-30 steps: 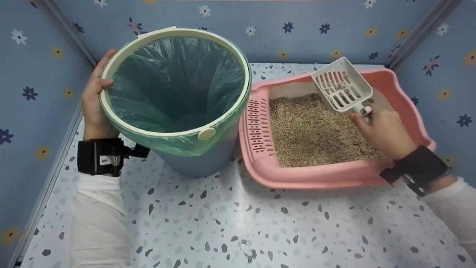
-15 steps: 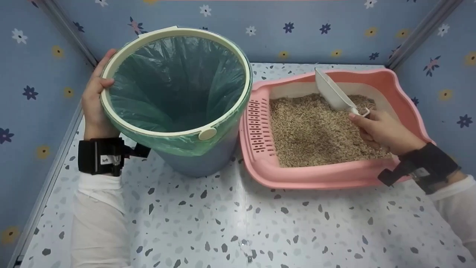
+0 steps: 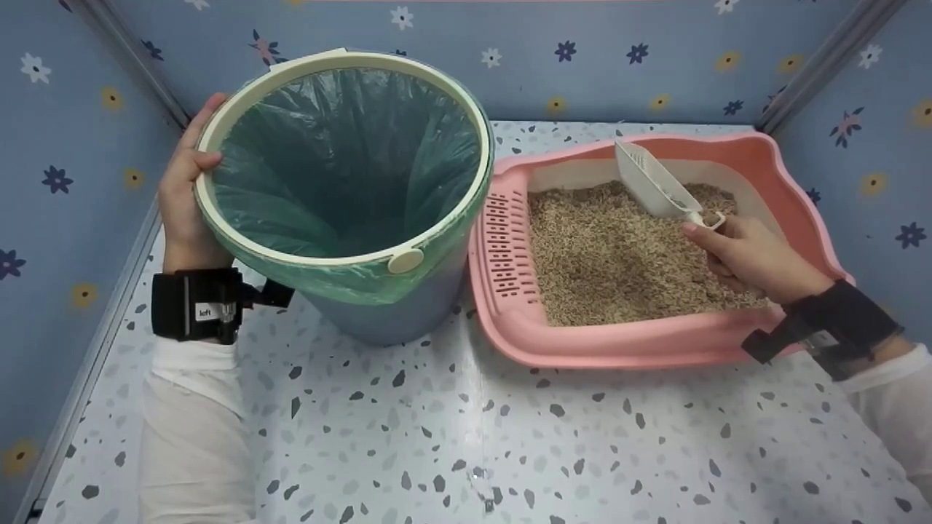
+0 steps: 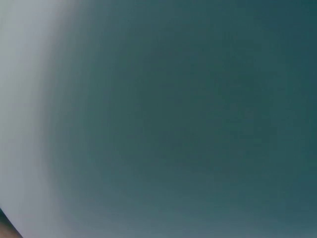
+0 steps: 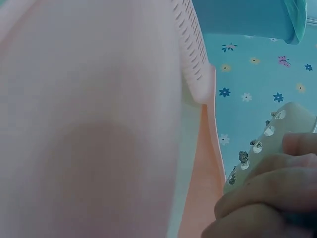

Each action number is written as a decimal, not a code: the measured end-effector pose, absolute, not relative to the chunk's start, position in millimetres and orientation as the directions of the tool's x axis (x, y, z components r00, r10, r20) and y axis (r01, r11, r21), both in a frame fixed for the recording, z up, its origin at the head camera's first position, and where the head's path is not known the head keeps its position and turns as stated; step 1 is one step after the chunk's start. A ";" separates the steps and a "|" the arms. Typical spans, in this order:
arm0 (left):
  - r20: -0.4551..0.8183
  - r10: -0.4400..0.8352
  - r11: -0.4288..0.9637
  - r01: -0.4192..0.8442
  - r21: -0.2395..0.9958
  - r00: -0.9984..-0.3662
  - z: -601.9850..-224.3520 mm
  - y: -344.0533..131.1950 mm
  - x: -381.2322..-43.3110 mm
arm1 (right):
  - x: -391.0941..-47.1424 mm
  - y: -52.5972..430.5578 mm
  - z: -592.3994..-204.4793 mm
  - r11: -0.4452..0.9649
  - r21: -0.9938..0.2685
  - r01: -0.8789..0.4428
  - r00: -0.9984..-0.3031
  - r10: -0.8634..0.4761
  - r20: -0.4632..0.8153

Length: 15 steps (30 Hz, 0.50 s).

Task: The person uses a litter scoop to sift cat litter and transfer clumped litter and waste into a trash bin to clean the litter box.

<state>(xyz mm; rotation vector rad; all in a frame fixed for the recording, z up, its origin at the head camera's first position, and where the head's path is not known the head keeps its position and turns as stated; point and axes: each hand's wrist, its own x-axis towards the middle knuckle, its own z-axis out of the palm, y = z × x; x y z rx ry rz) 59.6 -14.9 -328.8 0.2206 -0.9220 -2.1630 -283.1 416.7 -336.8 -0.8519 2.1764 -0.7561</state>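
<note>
My left hand (image 3: 191, 196) holds a blue trash bin (image 3: 386, 324) at its left side, the thumb over the cream rim. A green bag (image 3: 349, 167) lines the bin and folds over its edge. In my right hand (image 3: 757, 255) is the handle of a white slotted litter scoop (image 3: 652, 178), tilted above the litter. The right wrist view shows curled fingers beside the scoop (image 5: 290, 124), with small grey-brown bits in its slots. Below is a pink litter box (image 3: 611, 349) with tan pellet litter (image 3: 604, 262). The left wrist view is a blur of bluish green.
The litter box's perforated ledge (image 3: 502, 244) faces the bin. Flowered blue panels (image 3: 524, 65) wall the back and both sides. White speckled flooring (image 3: 451, 437) stretches in front of the bin and box.
My right hand has turned the scoop from a flat, slots-up pose onto its side, then tipped it slightly back. The left hand and the bin have stayed nearly still.
</note>
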 end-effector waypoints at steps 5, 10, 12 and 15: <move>0.143 -0.699 -0.461 0.594 0.660 -0.701 -328.9 -14.0 60.7 | -280.1 416.1 -338.0 0.636 -0.560 -0.531 -0.627 -0.739 -0.244; 0.138 -0.700 -0.462 0.592 0.660 -0.700 -329.0 -14.5 60.7 | -274.1 413.8 -338.3 0.614 -0.364 -0.700 -0.639 -0.766 -0.063; 0.136 -0.701 -0.462 0.591 0.661 -0.700 -329.0 -14.7 60.5 | -271.5 413.3 -337.2 0.606 -0.319 -0.729 -0.631 -0.775 -0.030; 0.136 -0.701 -0.456 0.587 0.669 -0.700 -328.9 -14.8 60.2 | -268.6 411.9 -333.8 0.594 -0.285 -0.752 -0.616 -0.788 -0.018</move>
